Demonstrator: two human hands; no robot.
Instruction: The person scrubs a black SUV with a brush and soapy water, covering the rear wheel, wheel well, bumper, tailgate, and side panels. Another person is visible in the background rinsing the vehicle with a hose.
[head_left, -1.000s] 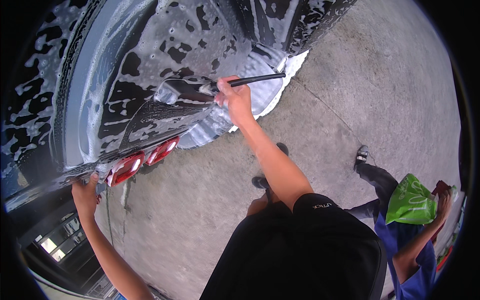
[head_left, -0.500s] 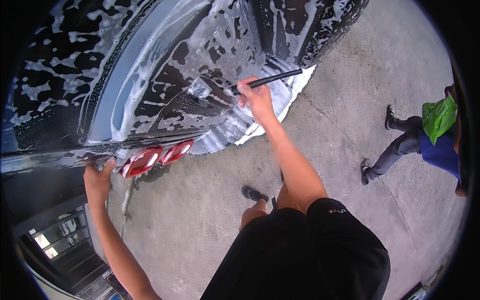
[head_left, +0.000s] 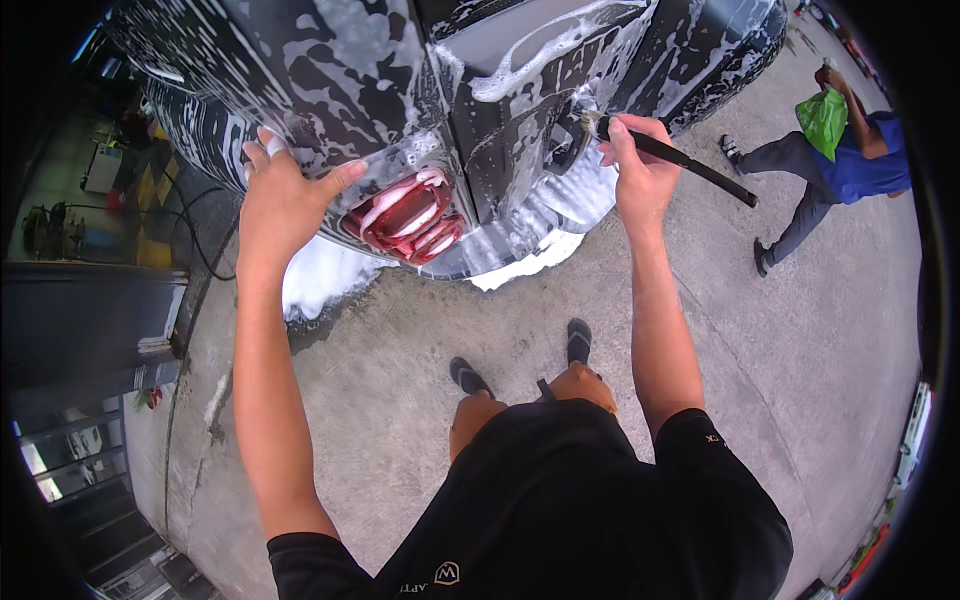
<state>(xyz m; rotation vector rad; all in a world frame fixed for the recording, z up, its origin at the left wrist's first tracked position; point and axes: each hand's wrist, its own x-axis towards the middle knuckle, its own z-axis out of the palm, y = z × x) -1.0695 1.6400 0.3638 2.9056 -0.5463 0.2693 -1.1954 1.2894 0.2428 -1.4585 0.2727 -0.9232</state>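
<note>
The rear of a black car (head_left: 340, 50) streaked with white foam fills the top of the head view. My right hand (head_left: 645, 180) is closed round a detailing brush (head_left: 705, 178) with a long black handle. Its pale bristles touch the soapy rear panel beside a dark recess (head_left: 568, 145). My left hand (head_left: 283, 210) lies on the car's corner with thumb and fingers apart, holding nothing. Just right of its thumb is a red tail light (head_left: 410, 213) with foam on it. Below the light curves the foamy bumper (head_left: 480, 255).
Foam (head_left: 330, 275) lies on the concrete floor (head_left: 420, 340) under the car. A person in a blue shirt (head_left: 870, 160) walks at the right, carrying a green bag (head_left: 822, 122). A dark hose (head_left: 185, 215) runs along the left, near a dark wall (head_left: 90, 320).
My view has swung toward the car's corner. My left hand has moved from beside the tail light up onto the body. The brush handle now slants down to the right.
</note>
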